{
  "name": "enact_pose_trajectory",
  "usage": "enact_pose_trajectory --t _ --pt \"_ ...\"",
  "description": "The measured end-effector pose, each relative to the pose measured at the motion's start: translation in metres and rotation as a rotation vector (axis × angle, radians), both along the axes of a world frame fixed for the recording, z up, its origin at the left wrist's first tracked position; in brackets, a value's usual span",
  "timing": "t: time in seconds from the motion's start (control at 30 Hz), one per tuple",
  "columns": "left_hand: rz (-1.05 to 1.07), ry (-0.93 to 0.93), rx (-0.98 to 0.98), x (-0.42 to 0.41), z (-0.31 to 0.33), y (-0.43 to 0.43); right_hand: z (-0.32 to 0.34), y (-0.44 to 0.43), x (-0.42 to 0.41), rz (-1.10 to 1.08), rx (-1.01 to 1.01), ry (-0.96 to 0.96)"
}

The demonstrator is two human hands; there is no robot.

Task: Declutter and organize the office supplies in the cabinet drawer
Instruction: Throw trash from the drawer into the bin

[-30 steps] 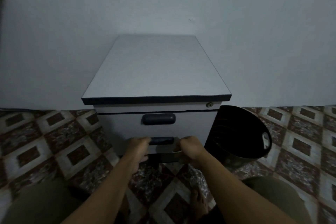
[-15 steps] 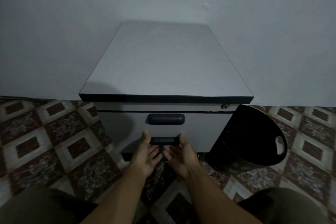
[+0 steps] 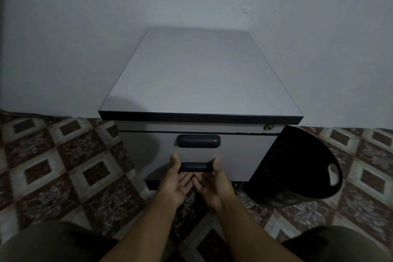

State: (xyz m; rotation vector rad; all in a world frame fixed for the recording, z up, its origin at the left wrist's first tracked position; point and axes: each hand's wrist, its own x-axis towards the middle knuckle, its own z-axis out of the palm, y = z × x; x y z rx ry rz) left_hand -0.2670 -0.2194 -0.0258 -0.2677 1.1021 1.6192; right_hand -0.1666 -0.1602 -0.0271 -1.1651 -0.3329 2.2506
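Against the wall (image 3: 85, 27) stands a grey cabinet (image 3: 200, 78); dark-edged top, dark handles (image 3: 198, 141).

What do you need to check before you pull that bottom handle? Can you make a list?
1. Hands at the handle: ok. The left hand and right hand lie palm up just under the lower handle.
2. Firm grip: not ok. The fingers look straight, not curled round it.
3. Black bin out of the way: ok. It stands beside the cabinet, not in front.
4. Lock released: cannot tell.
5. What is inside: cannot tell. Nothing inside shows.
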Motion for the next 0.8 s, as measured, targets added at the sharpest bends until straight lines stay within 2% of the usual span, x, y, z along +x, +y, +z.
enact_pose_trajectory --t 0.23,0.5,0.6,0.67,0.7,0.8 --pt "-0.086 0.101 -0.153 0.002 0.008 -0.003 0.009 -0.004 0.004 0.082 -0.010 -0.038" --pt "-0.194 0.127 -0.324 0.007 0.013 -0.017 0.014 -0.014 0.015 0.229 -0.050 -0.237" --pt "-0.270 0.173 -0.404 0.005 0.021 -0.025 0.015 -0.017 0.021 0.320 0.011 -0.346" --pt "-0.382 0.325 -0.494 0.000 0.028 -0.029 0.019 -0.015 0.023 0.387 0.152 -0.558" --pt "-0.430 0.472 -0.553 -0.002 0.034 -0.031 0.021 -0.014 0.025 0.427 0.260 -0.686" --pt "-0.534 1.163 -0.720 -0.012 0.048 -0.031 0.036 -0.011 0.034 0.484 0.715 -1.123"
